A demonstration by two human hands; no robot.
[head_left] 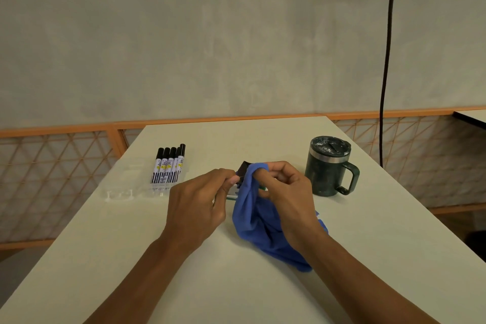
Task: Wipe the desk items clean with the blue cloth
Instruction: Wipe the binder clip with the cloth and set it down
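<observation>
My left hand (200, 202) pinches a small black item (244, 166) above the middle of the white desk (131, 258); most of that item is hidden by fingers and cloth. My right hand (286, 192) grips the blue cloth (259, 229), with one finger wrapped in it and pressed against the black item. The cloth's loose end hangs down and lies on the desk under my right wrist. A thin white and green piece (232, 196) shows between my hands.
Several black-capped markers (168, 166) lie side by side at the back left, beside a clear plastic tray (123, 192). A dark green lidded mug (330, 166) with its handle to the right stands at the back right. A black cable (386, 60) hangs behind.
</observation>
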